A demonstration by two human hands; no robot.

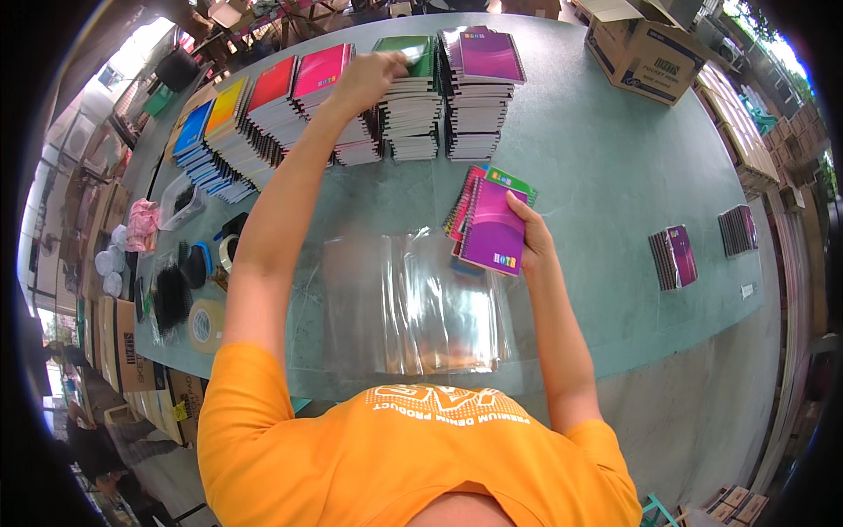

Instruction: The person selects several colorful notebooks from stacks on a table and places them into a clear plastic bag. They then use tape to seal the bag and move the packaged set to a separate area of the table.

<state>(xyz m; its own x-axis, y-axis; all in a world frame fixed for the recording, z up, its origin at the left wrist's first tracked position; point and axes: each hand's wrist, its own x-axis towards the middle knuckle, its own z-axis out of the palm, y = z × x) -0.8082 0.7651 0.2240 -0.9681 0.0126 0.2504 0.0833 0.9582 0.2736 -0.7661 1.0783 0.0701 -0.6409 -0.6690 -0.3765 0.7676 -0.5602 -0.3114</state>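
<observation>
My right hand (532,230) grips a fanned bundle of small spiral notebooks, held over the table. A purple notebook (494,224) lies on top, my thumb on its cover. Green, pink and red covers show behind it, with a bit of blue below. My left arm stretches to the back of the table. There my left hand (373,77) rests its extended fingers over the top of the green notebook stack (423,54). Beside that stand a purple stack (490,56) on the right and pink (323,68), red (271,88), yellow (226,107) and blue (193,127) stacks on the left.
Clear plastic sleeves (421,307) lie in front of me. A tape roll (206,325), a plastic tub (180,204) and black items (171,294) sit at the left. Two small purple notebook bundles (673,257) lie at the right. An open carton (645,53) stands at the back right.
</observation>
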